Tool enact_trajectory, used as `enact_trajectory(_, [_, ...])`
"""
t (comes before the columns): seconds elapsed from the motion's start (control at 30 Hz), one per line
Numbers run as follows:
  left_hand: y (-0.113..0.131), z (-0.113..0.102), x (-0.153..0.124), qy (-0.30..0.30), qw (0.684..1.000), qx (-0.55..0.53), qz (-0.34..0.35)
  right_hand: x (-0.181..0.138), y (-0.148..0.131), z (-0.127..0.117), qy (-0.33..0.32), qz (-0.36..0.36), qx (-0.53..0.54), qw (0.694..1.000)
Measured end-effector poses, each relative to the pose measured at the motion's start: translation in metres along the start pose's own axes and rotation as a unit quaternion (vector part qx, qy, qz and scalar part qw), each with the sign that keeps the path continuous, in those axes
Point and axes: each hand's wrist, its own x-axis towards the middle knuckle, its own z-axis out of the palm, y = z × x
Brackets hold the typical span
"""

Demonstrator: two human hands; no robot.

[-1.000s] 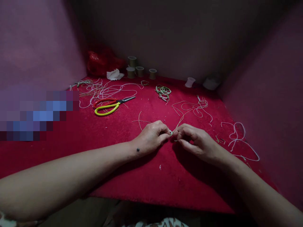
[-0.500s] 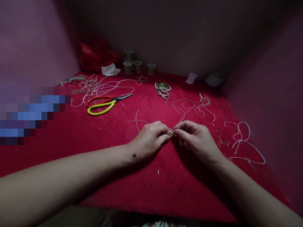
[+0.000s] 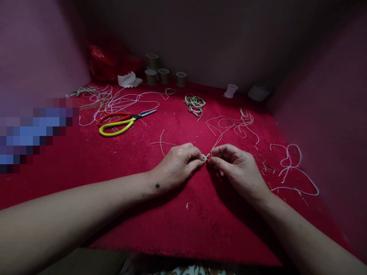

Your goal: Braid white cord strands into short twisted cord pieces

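Knotted piece: the small pale-green knotwork (image 3: 204,157) sits at the centre of my reach, just above the red cloth (image 3: 160,217), between my fingertips.
Left hand: my left hand (image 3: 185,160) is closed, thumb and forefinger pinching the knotwork.
Right hand: my right hand (image 3: 236,162) is loosely curled, thumb and forefinger tips close together beside the knotwork; I can't tell if they grip the cord.
Cord work: I judge I'm working a strand at the knot; the next move calls for a steady left pinch and a clean hold on that strand.
Around it: thin tan cord (image 3: 216,140) at one o'clock, braided bundle (image 3: 196,110) at twelve, scissors (image 3: 134,116) at ten.
Hard to see: the knot's detail, mostly under my fingers; a pixelated patch hides the nine-to-ten o'clock edge.
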Motion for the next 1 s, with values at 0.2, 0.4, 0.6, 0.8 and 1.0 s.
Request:
enact_trajectory(0.2, [-0.0013,0.0007,-0.0006,0.020,0.999,0.015,0.019,0.0037,0.0040,0.0036,0.029,-0.179,-0.207,0.961])
enact_trajectory(0.4, [-0.0027,0.0005,-0.0007,0.030,0.999,0.015,0.025,0.0023,0.0037,0.0057,0.021,-0.294,-0.343,0.892])
enact_trajectory(0.6, [-0.0030,0.0003,-0.0011,0.030,0.999,0.023,0.026,0.0000,0.0034,0.0064,0.026,-0.284,-0.382,0.879])
enact_trajectory(0.8, [-0.0032,0.0012,-0.0013,0.035,0.999,0.021,0.027,-0.0021,0.0010,0.0069,0.004,-0.288,-0.365,0.886])
enact_trajectory(1.0, [-0.0026,0.0006,-0.0013,0.033,0.999,0.020,0.025,-0.0012,0.0041,0.0076,-0.012,-0.294,-0.363,0.884])
